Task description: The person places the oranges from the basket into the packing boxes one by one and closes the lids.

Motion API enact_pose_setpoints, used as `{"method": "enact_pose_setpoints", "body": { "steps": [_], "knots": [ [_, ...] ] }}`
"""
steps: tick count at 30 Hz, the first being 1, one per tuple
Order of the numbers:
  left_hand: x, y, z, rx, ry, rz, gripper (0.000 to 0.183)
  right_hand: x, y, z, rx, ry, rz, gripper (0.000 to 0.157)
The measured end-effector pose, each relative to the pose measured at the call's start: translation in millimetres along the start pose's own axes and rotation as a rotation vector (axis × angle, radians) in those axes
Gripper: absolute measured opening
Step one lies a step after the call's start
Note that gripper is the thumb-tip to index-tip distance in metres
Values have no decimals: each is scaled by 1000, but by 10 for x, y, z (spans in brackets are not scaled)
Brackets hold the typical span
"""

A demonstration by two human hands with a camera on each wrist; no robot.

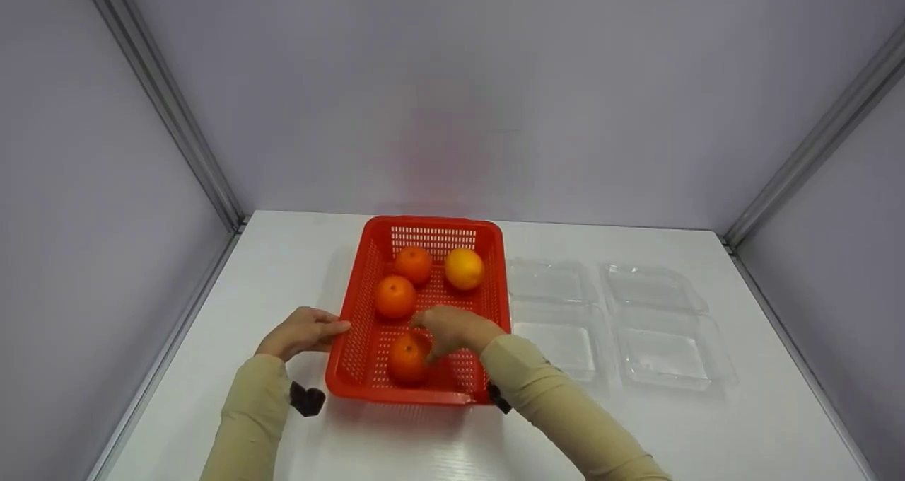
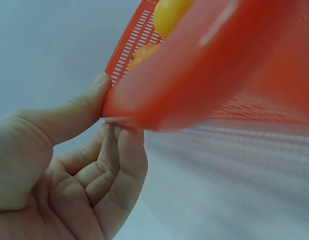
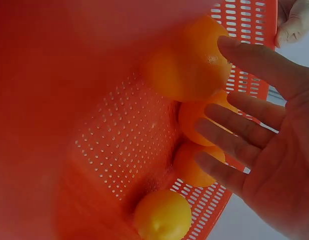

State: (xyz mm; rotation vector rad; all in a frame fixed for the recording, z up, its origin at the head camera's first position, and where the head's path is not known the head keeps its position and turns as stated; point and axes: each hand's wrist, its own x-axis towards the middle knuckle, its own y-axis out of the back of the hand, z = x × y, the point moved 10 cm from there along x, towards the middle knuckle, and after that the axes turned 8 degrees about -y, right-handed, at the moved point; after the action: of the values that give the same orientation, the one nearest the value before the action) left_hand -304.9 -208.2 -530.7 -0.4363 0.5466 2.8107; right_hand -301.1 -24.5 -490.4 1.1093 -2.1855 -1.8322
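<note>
A red perforated plastic basket (image 1: 396,396) stands on the table with three oranges and a yellow citrus fruit (image 1: 464,269) in it. My left hand (image 1: 300,331) pinches the basket's left rim between thumb and fingers, plain in the left wrist view. Inside the basket, my right hand (image 1: 456,327) is at the nearest orange (image 1: 406,361). Its fingers are spread and fairly straight in the right wrist view, the thumb by that orange (image 3: 194,62); whether it touches cannot be told. The middle orange (image 1: 395,297) and far orange (image 1: 413,265) lie along the left side.
To the basket's right, two clear plastic clamshell boxes, a left one (image 1: 562,343) and a right one (image 1: 664,354), lie with lids folded open toward the back. The white table (image 1: 771,396) is bounded by pale panels at the back and both sides.
</note>
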Motion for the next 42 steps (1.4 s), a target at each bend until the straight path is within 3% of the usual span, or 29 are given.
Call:
{"method": "enact_pose_setpoints", "body": {
  "steps": [9, 20, 30, 42],
  "knots": [
    [3, 10, 16, 7, -3, 9, 44, 113, -40, 7, 34, -53, -65, 63],
    [-19, -13, -5, 0, 10, 22, 44, 176, -203, 150, 136, -225, -217, 73],
    [-10, 4, -2, 16, 15, 25, 45, 207, -258, 106, 103, -236, -259, 80],
    [-22, -12, 21, -16, 12, 12, 42, 208, -290, 75, 101, -208, -276, 73]
  ]
}}
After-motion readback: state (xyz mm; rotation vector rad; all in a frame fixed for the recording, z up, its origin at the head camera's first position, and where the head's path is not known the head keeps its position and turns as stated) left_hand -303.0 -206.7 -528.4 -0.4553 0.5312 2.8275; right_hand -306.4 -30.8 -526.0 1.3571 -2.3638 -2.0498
